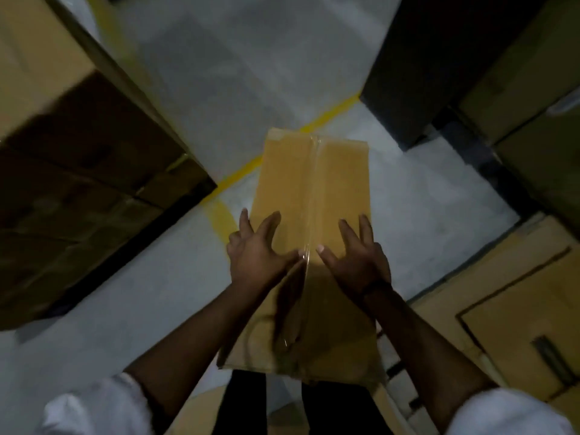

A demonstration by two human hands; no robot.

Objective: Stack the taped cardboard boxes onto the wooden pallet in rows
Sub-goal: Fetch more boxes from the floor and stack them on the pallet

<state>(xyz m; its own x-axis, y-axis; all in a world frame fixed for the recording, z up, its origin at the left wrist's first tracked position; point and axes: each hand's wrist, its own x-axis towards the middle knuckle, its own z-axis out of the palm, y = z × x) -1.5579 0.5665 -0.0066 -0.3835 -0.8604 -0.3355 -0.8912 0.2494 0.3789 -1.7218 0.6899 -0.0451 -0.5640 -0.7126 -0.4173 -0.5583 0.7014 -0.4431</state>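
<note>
1. The box (310, 215) stands on the floor (423, 199) just in front of you, its taped top facing up.
2. Your left hand (260, 252) and right hand (357, 255) hover over its near end, fingers spread, gripping nothing.
3. It looks stiff, probably of moderate weight; the tape (314, 189) is likely slick.
4. Grip the long side edges low, not the taped seam.

White sleeves (94, 406) pushed above the elbows, dark trousers (332, 409), perhaps a dark wristband (375, 285).
</note>
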